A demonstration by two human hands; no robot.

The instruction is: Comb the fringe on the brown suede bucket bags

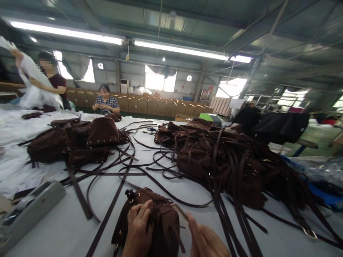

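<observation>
A dark brown drawstring bag (pixel 167 225) with brass-coloured eyelets sits on the pale table in front of me. My left hand (pixel 139 228) is closed on the bag's upper side, fingers curled into the fabric, and a black cord stopper (pixel 130 194) shows just above it. Off the bag's right side, my right hand (pixel 205 237) pinches a thin brown strap (pixel 180 210) that runs to the bag's top. Slight blur hides how the fingertips meet the strap. Long straps lie loose on the table beyond the bag.
More brown bags are heaped at the right (pixel 198 153) and left (pixel 53 142), their straps trailing. A grey tape dispenser (pixel 40 210) stands at near left. White plastic wrap (pixel 13 160) covers the left side. Two co-workers (pixel 57 84) (pixel 105 101) are across the table, before a row of cartons (pixel 150 107).
</observation>
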